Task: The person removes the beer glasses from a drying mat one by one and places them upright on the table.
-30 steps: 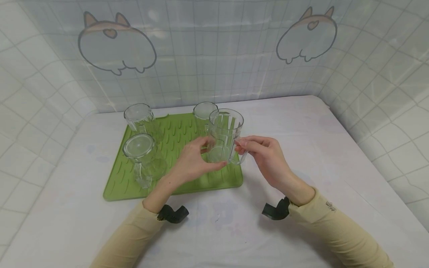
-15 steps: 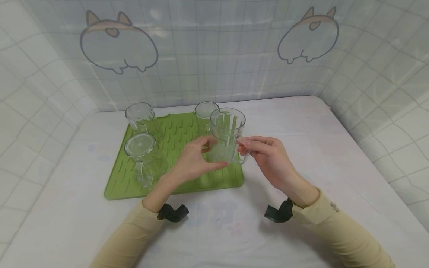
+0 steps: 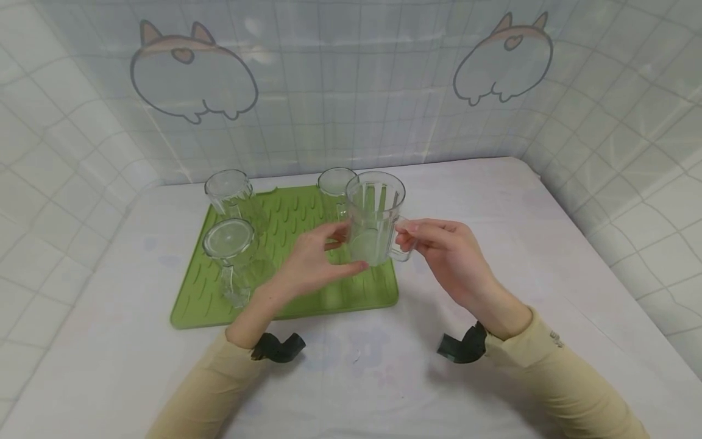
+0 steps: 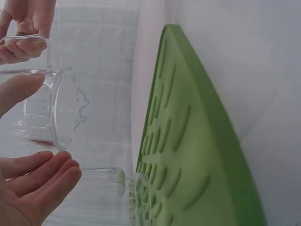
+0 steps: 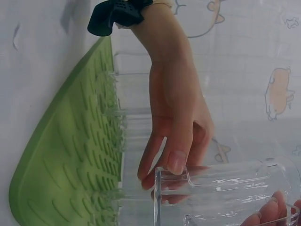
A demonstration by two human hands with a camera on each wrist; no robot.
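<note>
A clear glass mug [image 3: 377, 213] is held upright above the right part of a green ridged drying mat [image 3: 290, 213]. My right hand [image 3: 452, 253] pinches its handle from the right. On the other side my left hand [image 3: 309, 259] forms a wide C, its thumb by the mug's base and its fingers at the far left side. Those fingers look fairly straight in the left wrist view, just beside the glass mug [image 4: 40, 110]. In the right wrist view the left thumb lies at the base edge of the mug [image 5: 225, 183].
Two more glass mugs stand on the mat's left side, a rear one [image 3: 227, 189] and a front one [image 3: 229, 241] with its base up. Another glass mug [image 3: 336, 186] stands at the back right, behind the held one. A white cloth [image 3: 356, 378] covers the table; a tile-patterned curtain [image 3: 340, 91] hangs behind.
The held mug has shifted slightly right and up with my right hand. My left hand has stayed nearly in place, and the mugs on the mat have not moved.
</note>
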